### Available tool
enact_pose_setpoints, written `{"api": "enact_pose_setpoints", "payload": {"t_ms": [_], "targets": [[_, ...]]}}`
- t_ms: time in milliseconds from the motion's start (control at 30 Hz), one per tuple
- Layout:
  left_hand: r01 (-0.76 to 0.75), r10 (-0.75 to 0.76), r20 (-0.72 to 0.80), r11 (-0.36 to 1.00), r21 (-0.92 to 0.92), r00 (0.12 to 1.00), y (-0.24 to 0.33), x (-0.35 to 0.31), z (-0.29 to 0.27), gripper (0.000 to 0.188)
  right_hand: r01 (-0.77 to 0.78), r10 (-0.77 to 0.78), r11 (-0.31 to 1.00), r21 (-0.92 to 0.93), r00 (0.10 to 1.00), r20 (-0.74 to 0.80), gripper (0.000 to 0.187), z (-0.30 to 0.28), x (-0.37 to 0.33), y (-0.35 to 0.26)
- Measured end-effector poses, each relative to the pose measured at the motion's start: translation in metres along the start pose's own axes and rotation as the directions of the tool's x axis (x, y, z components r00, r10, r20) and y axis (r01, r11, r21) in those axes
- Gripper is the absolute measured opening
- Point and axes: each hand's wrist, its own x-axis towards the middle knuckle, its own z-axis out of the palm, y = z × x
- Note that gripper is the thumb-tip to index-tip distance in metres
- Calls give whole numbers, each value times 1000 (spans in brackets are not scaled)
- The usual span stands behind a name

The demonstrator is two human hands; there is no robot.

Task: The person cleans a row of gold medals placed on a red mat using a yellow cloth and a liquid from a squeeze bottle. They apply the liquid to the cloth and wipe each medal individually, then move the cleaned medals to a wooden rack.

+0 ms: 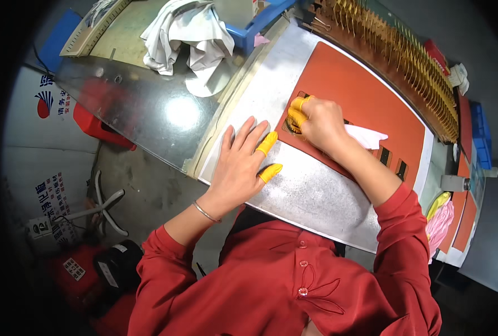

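Note:
My right hand [320, 120], with yellow finger cots, is closed at the left end of an orange mat [366, 84]. A white cloth [366, 136] comes out from under its palm side; the grip itself is mostly hidden. Its fingertips press down at a small dark piece with a gold edge [291, 126]. More small dark-and-gold pieces [384, 155] lie in a line along the mat's near edge, partly behind the arm. My left hand [239, 162] rests open beside the mat, fingers spread, yellow cots on thumb and forefinger, on the grey metal board [299, 185].
Behind the mat stands a long brown rack [394, 56] with rows of yellow wire-like parts. A crumpled white rag [190, 39] lies at the far left beside a blue bin [254, 28]. Pink cloth [440, 221] and a grey bottle [455, 183] sit at right.

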Motion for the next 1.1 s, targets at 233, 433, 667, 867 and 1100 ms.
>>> {"api": "enact_pose_setpoints", "payload": {"t_ms": [233,433,667,867,1100], "targets": [[12,-12,6,1000,21,1000,0,-1,0,49,33,-35,999,39,998,43,11,-8,5,-1],[87,-87,22,996,25,996,10,-3,1,51,67,-67,998,-15,997,24,13,-8,5,6],[38,-39,-38,999,-29,999,5,-5,2,37,64,-65,997,34,997,40,12,-10,7,12],[50,-51,-30,997,-61,998,4,-6,2,34,124,-132,987,102,988,76,13,-11,0,8],[58,-61,-53,996,-61,997,5,-6,2,40,225,-237,970,90,958,162,14,-13,1,16]]}}
